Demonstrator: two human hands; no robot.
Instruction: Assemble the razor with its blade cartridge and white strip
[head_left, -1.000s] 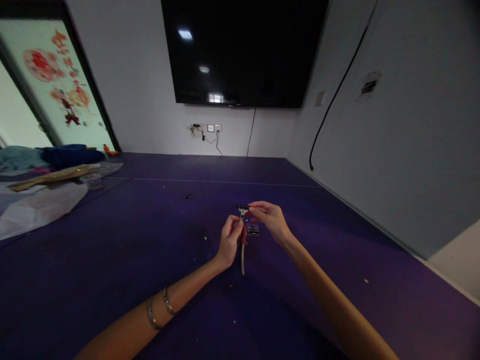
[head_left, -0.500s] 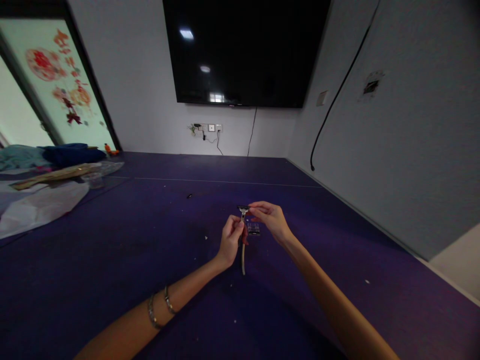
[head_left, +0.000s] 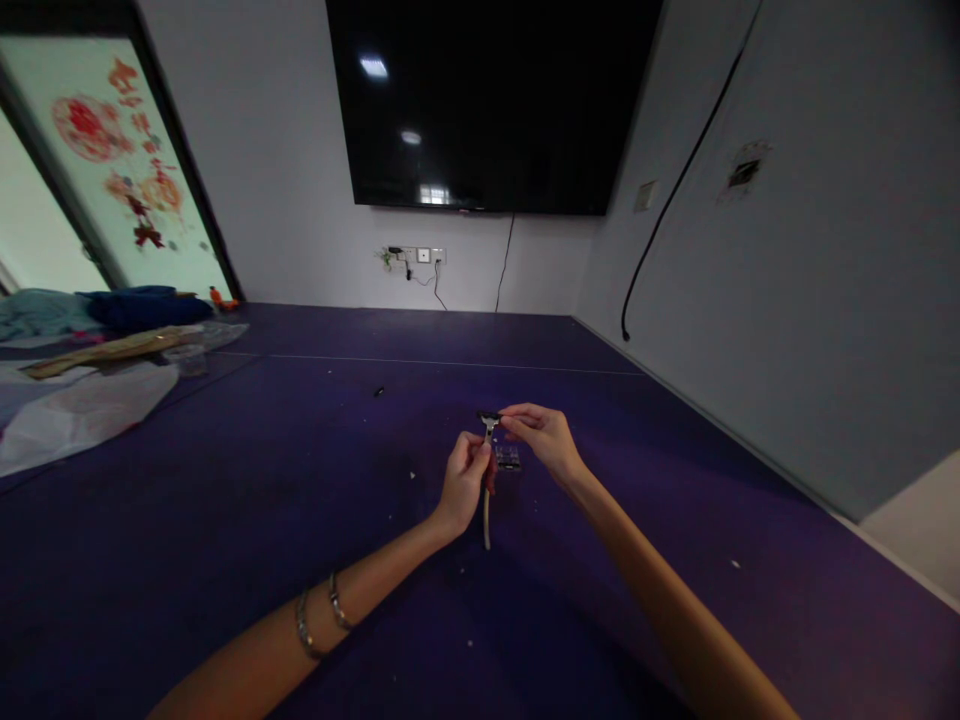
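Note:
My left hand [head_left: 463, 487] is closed round the handle of a razor [head_left: 489, 430], which stands upright with its silver neck and dark head at the top. The thumb and fingertips of my right hand [head_left: 549, 440] pinch the right end of the dark razor head [head_left: 487, 414]. Just behind the hands, a small clear plastic case [head_left: 508, 459] with dark pieces lies on the purple surface. Below my left hand a thin, pale, curved strip [head_left: 487, 525] shows; whether it belongs to the razor I cannot tell.
Farther off lies a small black piece [head_left: 379, 392]. White sheeting [head_left: 90, 405], a brownish flat piece [head_left: 112, 352] and folded cloths [head_left: 146, 308] are at the left. A television [head_left: 495, 110] hangs on the back wall, and a black cable [head_left: 667, 205] dangles along the right wall.
Both hands and the razor have shifted very slightly to the right. The grip of each hand looks the same.

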